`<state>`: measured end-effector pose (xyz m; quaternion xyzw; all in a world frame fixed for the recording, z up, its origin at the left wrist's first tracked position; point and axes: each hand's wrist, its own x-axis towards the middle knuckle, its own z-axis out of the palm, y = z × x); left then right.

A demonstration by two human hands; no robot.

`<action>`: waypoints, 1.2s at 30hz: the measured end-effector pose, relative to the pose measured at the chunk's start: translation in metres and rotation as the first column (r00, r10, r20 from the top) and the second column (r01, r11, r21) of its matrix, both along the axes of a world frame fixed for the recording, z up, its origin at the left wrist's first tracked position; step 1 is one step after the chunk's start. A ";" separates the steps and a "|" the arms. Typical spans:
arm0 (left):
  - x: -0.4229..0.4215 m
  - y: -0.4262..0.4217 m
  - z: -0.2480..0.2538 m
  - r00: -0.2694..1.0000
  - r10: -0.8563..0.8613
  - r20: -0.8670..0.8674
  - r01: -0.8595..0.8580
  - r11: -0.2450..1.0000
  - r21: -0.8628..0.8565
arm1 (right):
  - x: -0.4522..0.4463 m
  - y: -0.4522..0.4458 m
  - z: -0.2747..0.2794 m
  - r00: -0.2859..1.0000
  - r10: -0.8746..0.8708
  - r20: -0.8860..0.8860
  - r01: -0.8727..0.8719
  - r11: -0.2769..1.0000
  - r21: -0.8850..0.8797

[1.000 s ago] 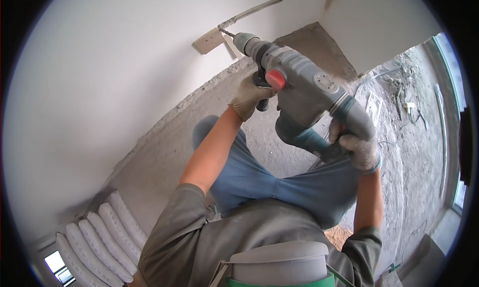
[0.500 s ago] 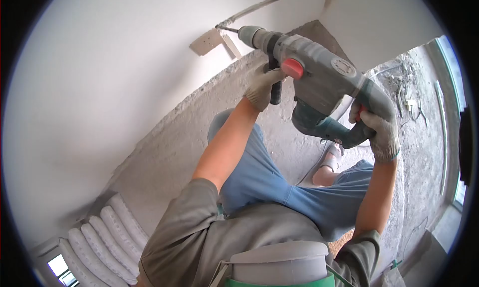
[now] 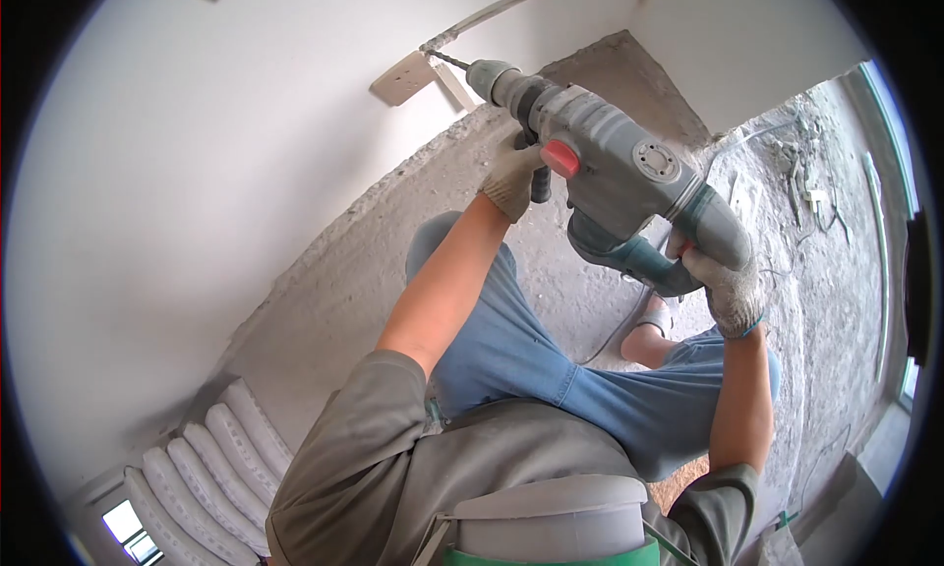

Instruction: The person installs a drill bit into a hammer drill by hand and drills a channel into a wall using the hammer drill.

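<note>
I have the drill (image 3: 619, 153) in both gloved hands, its body slanting from the wall (image 3: 216, 153) at upper left down toward my right side. My left hand (image 3: 511, 180) is curled round the side handle (image 3: 541, 185), just behind the chuck (image 3: 492, 80); part of that grip is hidden, so I cannot tell how every finger lies. My right hand (image 3: 728, 289) is wrapped round the rear handle, fingers folded in near a bit of red, and I cannot tell whether the trigger is pressed.

The bit (image 3: 448, 60) points up and left, its tip at the ragged near end of a groove (image 3: 497, 11) in the wall. How deep it sits there, I cannot tell. Right beside the tip is a beige socket plate (image 3: 403, 78), and a narrow strip (image 3: 454, 89) slants down from near it.

A red knob (image 3: 560, 158) shows on the drill's side, close to my left hand. Below the drill are my blue trousers (image 3: 521, 345) and a sandalled foot (image 3: 649, 338) on the rough floor. White sacks (image 3: 231, 448) lie stacked at lower left.
</note>
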<state>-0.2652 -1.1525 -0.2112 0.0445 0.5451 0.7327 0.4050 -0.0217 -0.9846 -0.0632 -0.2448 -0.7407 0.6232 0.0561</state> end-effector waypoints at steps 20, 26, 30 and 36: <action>0.012 -0.003 0.012 0.999 0.017 -0.032 -0.019 0.999 -0.035 | -0.001 0.004 -0.007 1.000 -0.011 0.008 0.010 0.992 0.124; 0.007 -0.004 0.008 0.998 0.038 -0.047 -0.039 0.999 -0.018 | -0.001 -0.004 -0.007 0.999 -0.004 -0.041 0.006 0.998 0.063; 0.001 -0.007 0.003 0.998 0.045 -0.049 -0.047 0.999 -0.027 | -0.008 -0.002 -0.014 0.999 0.034 0.014 -0.036 0.987 0.158; -0.007 -0.012 0.004 0.991 0.095 -0.091 -0.091 0.995 0.048 | -0.023 -0.004 -0.014 0.996 -0.010 -0.092 0.001 0.995 -0.104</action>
